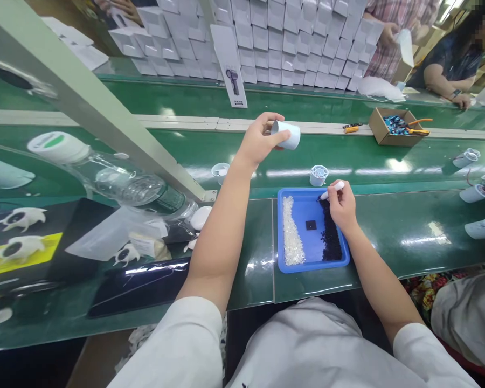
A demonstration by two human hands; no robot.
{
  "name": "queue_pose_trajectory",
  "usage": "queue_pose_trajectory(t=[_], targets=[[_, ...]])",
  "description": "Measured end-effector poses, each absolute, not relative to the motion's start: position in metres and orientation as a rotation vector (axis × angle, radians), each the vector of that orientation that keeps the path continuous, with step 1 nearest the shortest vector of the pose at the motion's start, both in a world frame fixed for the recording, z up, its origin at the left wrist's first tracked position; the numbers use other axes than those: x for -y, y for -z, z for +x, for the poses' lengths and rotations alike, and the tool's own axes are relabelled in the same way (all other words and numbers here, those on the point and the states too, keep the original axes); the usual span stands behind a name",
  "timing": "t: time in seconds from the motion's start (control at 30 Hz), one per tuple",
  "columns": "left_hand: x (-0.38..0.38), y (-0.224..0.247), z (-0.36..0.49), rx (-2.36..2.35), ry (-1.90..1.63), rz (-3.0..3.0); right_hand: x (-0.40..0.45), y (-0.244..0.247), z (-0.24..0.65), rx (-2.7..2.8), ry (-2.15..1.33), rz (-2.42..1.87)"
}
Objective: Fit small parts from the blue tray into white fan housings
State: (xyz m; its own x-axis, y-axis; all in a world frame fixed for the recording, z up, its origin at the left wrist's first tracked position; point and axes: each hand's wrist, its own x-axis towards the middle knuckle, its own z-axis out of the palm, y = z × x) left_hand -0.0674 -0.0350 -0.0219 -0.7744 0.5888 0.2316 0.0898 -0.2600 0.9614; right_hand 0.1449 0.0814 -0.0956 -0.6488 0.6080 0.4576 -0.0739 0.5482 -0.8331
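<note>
My left hand [262, 138] is closed round a pale blue cylinder [291, 136], held tilted above the green belt. Between the fingers of my right hand [343, 206] is a white pen-like tool [332, 190], its tip over the upper right part of a blue tray [312, 263]. Clear small pieces [292, 240] lie along the tray's left side and black small pieces [331, 240] along its right. A small black square [311, 225] rests between them. Just behind the tray stands a round, light blue part [319, 175].
A plastic bottle [125, 180] and a slanted metal post [105, 108] are at the left. Stacked white boxes [286, 43] line the back. A cardboard box [396, 139] with orange-handled pliers sits at the right back. Other people's hands are at work beyond the belt.
</note>
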Motion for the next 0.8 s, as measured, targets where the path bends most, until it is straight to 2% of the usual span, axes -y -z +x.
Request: queue_pose_trajectory(t=[0.3, 0.57, 0.8], targets=[[0.032, 0.022, -0.07, -1.552, -2.197, 0.706, -0.081, 0.092, 0.144, 2.09, -1.252, -0.428], [0.024, 0.028, -0.072, -1.265, -2.274, 0.473, -0.071, 0.08, 0.154, 2.086, -1.287, -0.34], [0.005, 0.032, -0.048, -1.139, -2.165, 0.249, -0.063, 0.078, 0.159, 2.364, -1.271, -0.013]])
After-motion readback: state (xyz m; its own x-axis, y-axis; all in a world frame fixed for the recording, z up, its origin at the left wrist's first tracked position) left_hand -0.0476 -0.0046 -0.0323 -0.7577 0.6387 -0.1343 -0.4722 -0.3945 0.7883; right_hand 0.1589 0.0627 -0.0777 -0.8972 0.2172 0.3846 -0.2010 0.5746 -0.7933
